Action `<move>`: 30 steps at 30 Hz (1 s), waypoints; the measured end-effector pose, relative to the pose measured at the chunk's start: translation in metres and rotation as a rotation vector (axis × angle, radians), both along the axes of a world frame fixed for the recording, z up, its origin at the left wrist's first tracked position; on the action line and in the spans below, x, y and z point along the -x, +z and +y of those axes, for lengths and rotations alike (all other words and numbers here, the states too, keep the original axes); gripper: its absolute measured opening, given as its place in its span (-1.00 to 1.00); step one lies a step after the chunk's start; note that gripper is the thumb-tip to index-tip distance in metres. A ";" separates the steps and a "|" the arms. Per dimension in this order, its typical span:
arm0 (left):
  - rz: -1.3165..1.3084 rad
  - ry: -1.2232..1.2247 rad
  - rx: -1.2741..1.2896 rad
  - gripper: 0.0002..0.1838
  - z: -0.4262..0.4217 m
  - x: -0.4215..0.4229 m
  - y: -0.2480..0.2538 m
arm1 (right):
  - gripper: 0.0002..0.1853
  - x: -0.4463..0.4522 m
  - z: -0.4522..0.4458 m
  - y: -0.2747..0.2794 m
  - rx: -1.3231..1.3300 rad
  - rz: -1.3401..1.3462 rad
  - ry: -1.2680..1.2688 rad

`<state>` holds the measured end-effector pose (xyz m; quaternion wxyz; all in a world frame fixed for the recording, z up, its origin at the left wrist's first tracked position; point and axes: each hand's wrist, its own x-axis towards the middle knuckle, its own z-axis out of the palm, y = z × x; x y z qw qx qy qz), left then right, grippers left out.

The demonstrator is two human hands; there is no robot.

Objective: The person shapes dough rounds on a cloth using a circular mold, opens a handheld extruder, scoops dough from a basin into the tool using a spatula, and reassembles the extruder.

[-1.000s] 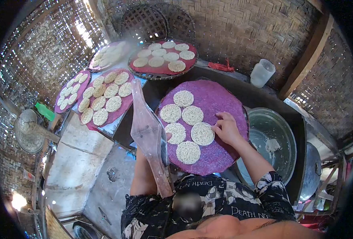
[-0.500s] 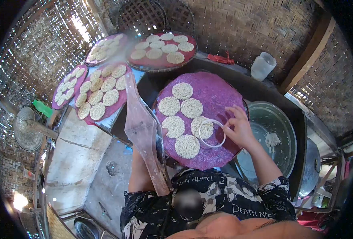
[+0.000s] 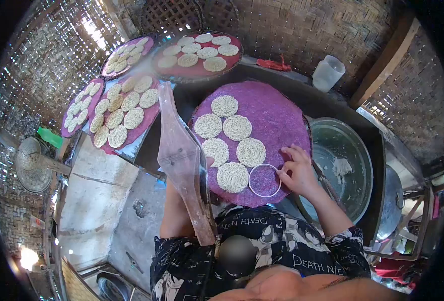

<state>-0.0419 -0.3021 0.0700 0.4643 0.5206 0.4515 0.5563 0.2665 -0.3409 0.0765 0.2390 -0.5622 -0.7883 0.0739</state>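
My right hand (image 3: 301, 173) is closed in a pinch on the edge of a thin white ring (image 3: 265, 193). The ring rests on, or just above, the purple cloth of a round tray (image 3: 277, 115) in front of me. Several round, pale noodle-like discs (image 3: 250, 152) lie on the tray's left half; the lowest disc (image 3: 232, 177) is beside the ring. My left hand (image 3: 210, 161) shows only a fingertip at the tray's left edge. A long wooden piece with a wide middle (image 3: 178, 156) hides the rest of it.
At the back left, several trays (image 3: 149, 124) hold similar discs. Right of my tray stands a large metal basin (image 3: 357, 200) with a pale lump (image 3: 342, 168) and a stick inside. A translucent container (image 3: 328, 73) and red plastic (image 3: 273, 65) sit on the back ledge.
My right hand has moved the ring down off a disc onto bare cloth beside the lowest disc. The view has shifted slightly.
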 end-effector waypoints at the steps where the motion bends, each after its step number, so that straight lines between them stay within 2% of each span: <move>1: 0.038 -0.005 -0.012 -0.60 -0.003 -0.002 0.006 | -0.83 0.000 -0.002 0.007 -0.035 -0.041 -0.013; 2: 0.179 0.010 -0.054 -0.63 0.003 0.001 -0.008 | -0.82 0.000 -0.005 0.014 -0.069 -0.081 -0.026; 4: 0.457 0.045 -0.136 -0.67 0.021 0.009 -0.050 | -0.75 0.009 -0.016 0.044 0.044 0.230 0.062; 5: 0.467 0.090 -0.234 -0.67 0.014 -0.005 -0.028 | -0.70 0.016 -0.021 0.051 0.106 0.385 0.104; 6: 0.476 0.135 -0.334 -0.68 0.002 -0.034 0.012 | -0.56 0.027 -0.024 0.051 0.139 0.597 0.226; 7: 0.484 0.182 -0.437 -0.68 -0.006 -0.055 0.034 | -0.54 0.031 -0.031 0.048 0.425 0.801 0.242; 9: 0.824 0.072 -0.597 -0.49 -0.008 -0.073 0.034 | -0.48 0.037 -0.042 0.043 1.003 1.180 0.265; 10: 0.993 0.019 -0.677 -0.40 -0.007 -0.076 0.034 | -0.40 0.041 -0.046 0.056 1.001 1.092 0.165; 12: 0.298 -0.345 -0.419 -0.45 0.006 -0.079 0.035 | -0.39 0.025 -0.046 0.056 1.034 1.169 0.161; 14: -0.271 -0.580 -0.102 -0.40 0.028 -0.084 0.052 | -0.38 0.002 -0.048 0.055 1.085 1.250 0.150; 17: -1.094 -0.661 0.386 -0.42 0.049 -0.082 0.083 | -0.41 -0.012 -0.053 0.055 1.281 1.351 0.076; 20: -1.360 -0.805 0.397 -0.36 0.072 -0.102 0.035 | -0.43 -0.027 -0.053 0.057 1.289 1.242 -0.022; 23: -1.270 -0.482 0.492 -0.43 0.061 -0.120 0.045 | -0.45 -0.032 -0.051 0.067 1.179 1.008 -0.170; 25: -1.295 -0.488 0.470 -0.43 0.061 -0.125 0.031 | -0.44 -0.034 -0.052 0.077 1.111 0.834 -0.247; 30: -1.241 -0.422 0.454 -0.47 0.049 -0.123 0.027 | -0.46 -0.028 -0.057 0.084 1.081 0.724 -0.205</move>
